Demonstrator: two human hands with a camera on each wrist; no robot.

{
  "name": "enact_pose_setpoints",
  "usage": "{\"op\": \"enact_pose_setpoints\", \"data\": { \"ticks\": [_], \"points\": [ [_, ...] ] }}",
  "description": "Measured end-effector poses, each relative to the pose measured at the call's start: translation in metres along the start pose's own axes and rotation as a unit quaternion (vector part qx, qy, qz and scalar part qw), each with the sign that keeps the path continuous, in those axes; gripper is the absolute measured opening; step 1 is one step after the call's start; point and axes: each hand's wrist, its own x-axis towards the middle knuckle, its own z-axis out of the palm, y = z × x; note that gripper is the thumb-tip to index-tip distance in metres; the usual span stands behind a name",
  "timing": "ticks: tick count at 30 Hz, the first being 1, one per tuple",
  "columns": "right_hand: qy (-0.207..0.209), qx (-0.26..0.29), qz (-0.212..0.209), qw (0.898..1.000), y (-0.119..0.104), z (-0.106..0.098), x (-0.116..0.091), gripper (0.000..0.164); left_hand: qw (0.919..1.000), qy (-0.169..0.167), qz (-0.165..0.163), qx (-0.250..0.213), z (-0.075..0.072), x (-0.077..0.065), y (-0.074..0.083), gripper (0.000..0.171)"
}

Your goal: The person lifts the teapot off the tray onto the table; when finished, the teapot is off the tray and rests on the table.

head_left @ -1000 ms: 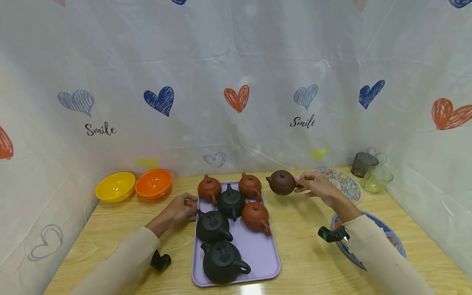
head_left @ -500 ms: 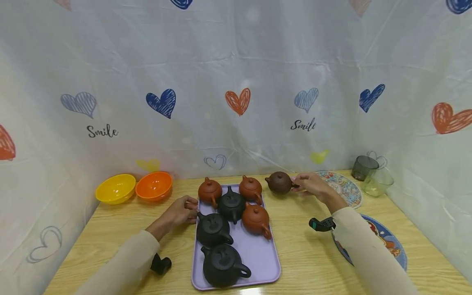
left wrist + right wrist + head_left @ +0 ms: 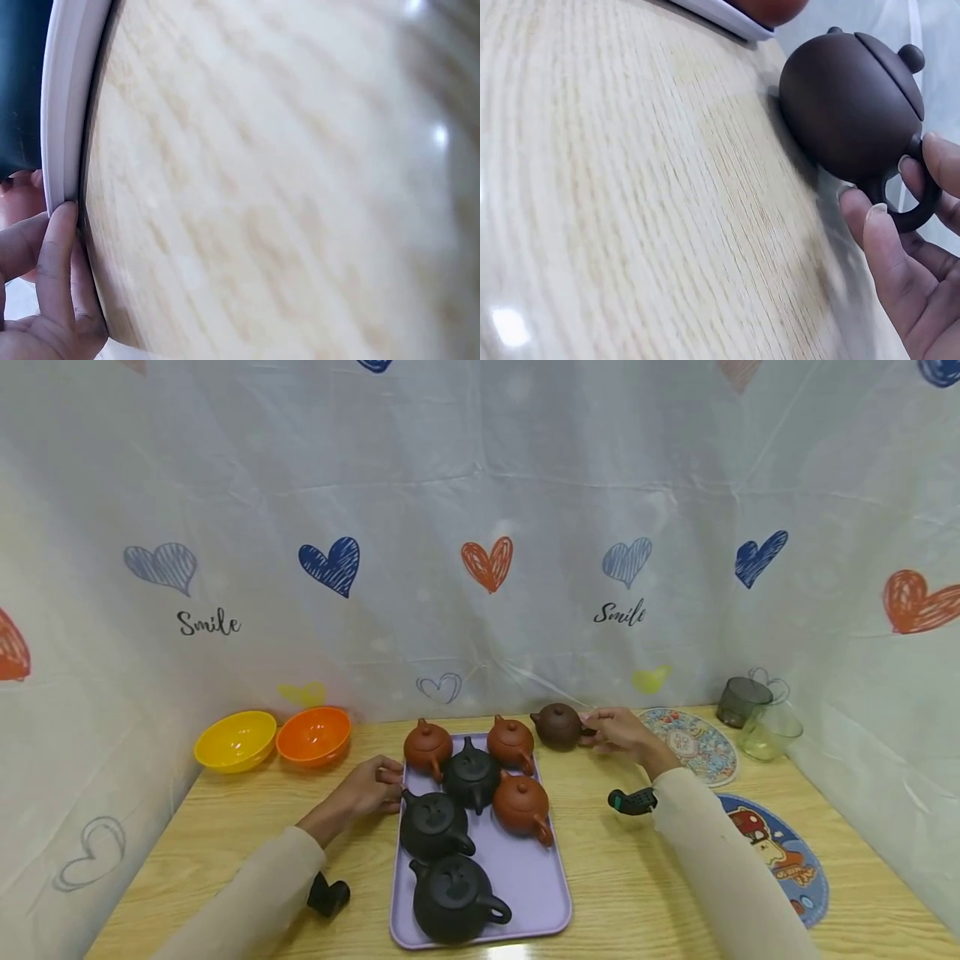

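Brown teapot (image 3: 557, 727): upright, just right of the far right corner of the lavender tray (image 3: 528, 889) and outside its rim, spout toward that side; whether its base fully rests on the bench (image 3: 600, 885) is hard to tell from these angles
Change: over the past second the teapot has shifted leftward, narrowing the gap to the tray; I judge its positioning unfinished, since the handle (image 3: 913, 219) is not released
Right hand (image 3: 618, 737): thumb and fingers pinch that handle
Left hand (image 3: 371, 787): grips the tray's left rim, in the same place as a second ago
On the tray: three terracotta teapots (image 3: 521, 804) and three black teapots (image 3: 452, 897), their arrangement unchanged
Right side: patterned mat (image 3: 693, 745), blue mat (image 3: 791, 860) partly behind the sleeve (image 3: 727, 852), grey cup (image 3: 742, 702), green cup (image 3: 767, 737)
Left side: yellow bowl (image 3: 236, 742), orange bowl (image 3: 313, 737)
Backdrop: white cloth (image 3: 405, 618) printed with hearts
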Motion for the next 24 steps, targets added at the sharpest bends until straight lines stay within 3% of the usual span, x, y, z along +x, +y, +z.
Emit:
{"op": "enact_pose_setpoints", "data": {
  "ticks": [11, 19, 24],
  "points": [
    [0.008, 0.036, -0.001, 0.999, 0.005, 0.003, 0.012, 0.041, 1.0, 0.001, 0.002, -0.006, 0.002, 0.001, 0.001, 0.039],
    [0.018, 0.053, -0.005, 0.998, 0.005, 0.004, 0.013, 0.031, 0.9999, -0.005, 0.003, -0.01, 0.0, 0.001, 0.0, 0.039],
    [0.022, 0.049, -0.007, 0.999, 0.004, 0.005, 0.012, 0.035, 0.9999, -0.004, 0.008, -0.012, 0.001, 0.002, -0.002, 0.039]
  ]
}}
